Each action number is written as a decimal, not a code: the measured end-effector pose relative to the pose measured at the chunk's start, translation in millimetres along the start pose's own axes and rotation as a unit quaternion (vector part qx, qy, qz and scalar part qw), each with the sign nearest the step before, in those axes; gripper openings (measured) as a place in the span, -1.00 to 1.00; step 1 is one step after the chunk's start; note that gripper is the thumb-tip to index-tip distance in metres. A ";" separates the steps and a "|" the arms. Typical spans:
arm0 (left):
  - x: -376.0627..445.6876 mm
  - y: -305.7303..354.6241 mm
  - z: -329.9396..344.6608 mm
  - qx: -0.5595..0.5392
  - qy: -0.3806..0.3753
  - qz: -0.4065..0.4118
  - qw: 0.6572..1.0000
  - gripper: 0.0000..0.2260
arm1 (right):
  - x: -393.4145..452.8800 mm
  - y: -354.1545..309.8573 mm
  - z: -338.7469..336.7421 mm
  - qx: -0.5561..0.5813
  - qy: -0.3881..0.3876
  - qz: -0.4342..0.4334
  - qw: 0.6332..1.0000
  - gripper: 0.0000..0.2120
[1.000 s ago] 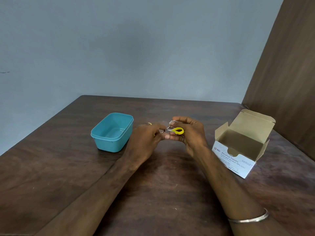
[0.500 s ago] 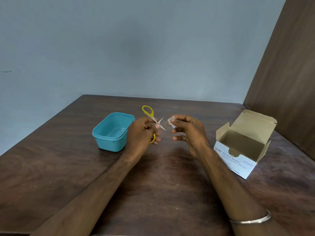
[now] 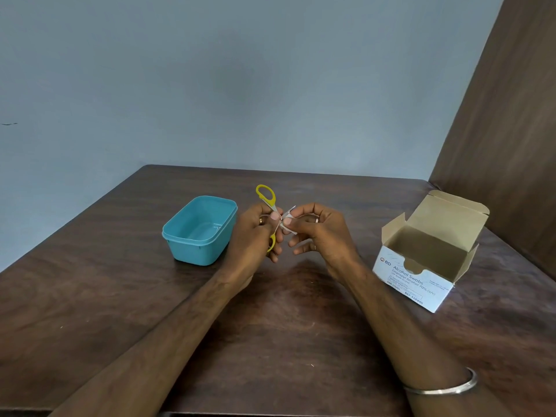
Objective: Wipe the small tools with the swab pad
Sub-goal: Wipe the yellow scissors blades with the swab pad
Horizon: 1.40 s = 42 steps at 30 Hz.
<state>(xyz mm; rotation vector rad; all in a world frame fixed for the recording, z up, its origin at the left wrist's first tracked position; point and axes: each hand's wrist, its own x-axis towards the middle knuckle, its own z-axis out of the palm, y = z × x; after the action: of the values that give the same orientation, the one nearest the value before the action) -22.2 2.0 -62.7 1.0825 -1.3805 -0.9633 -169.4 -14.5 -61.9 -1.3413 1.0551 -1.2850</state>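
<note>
Left hand grips small yellow-handled scissors at pivot, blades spread, likely to expose edges. Right hand pinches white swab pad over blades, mid-table, between teal tub left, open swab box right.

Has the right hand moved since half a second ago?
Yes. The right hand has shifted left, away from the box, bringing the swab against the scissors.

**Change between frames: swab meets blade**

The right hand has brought the swab pad from just apart into contact with the open blades of the yellow-handled scissors (a second ago these lay horizontal between both hands), gripped by the left hand.
</note>
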 end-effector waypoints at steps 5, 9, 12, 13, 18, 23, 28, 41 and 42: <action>0.1 -3.4 0.7 0.035 0.032 0.005 0.999 -0.77 | -0.3 -0.2 3.9 0.012 -0.010 -0.003 1.000 -0.76; 1.3 -4.6 1.2 0.044 0.045 0.001 0.998 -0.75 | -1.9 -2.0 4.7 0.017 -0.016 -0.013 1.000 -0.69; 1.5 -4.1 2.1 0.048 0.049 0.002 0.998 -0.73 | -2.2 -1.7 4.9 0.016 -0.012 -0.020 1.000 -0.67; 1.7 -4.2 2.2 0.050 0.050 0.002 0.997 -0.73 | -2.2 -1.7 4.9 0.017 -0.012 -0.021 1.000 -0.67; 1.8 -5.2 2.7 0.050 0.055 -0.003 0.997 -0.75 | -2.2 -2.0 5.1 0.012 -0.018 -0.028 0.999 -0.64; 2.0 -4.8 2.9 0.043 0.055 0.001 0.998 -0.73 | -1.4 -0.6 5.4 0.013 -0.016 -0.039 0.999 -0.66; 1.4 -2.9 2.8 0.038 0.062 -0.006 0.997 -0.75 | 0.1 0.6 4.7 0.015 -0.029 -0.043 0.999 -0.66; 2.6 -0.6 0.8 0.029 0.075 -0.023 0.996 -0.76 | -2.6 -2.0 4.7 0.011 -0.045 -0.049 0.998 -0.66; 2.9 -0.3 -0.1 0.024 0.077 -0.024 0.996 -0.76 | -3.1 -2.5 4.9 0.011 -0.050 -0.048 0.998 -0.66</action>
<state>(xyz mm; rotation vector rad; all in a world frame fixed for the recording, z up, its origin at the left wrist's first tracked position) -22.1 -0.9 -62.2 1.2051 -1.2612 -0.8667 -164.8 -10.6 -59.8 -1.4387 0.9145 -1.2830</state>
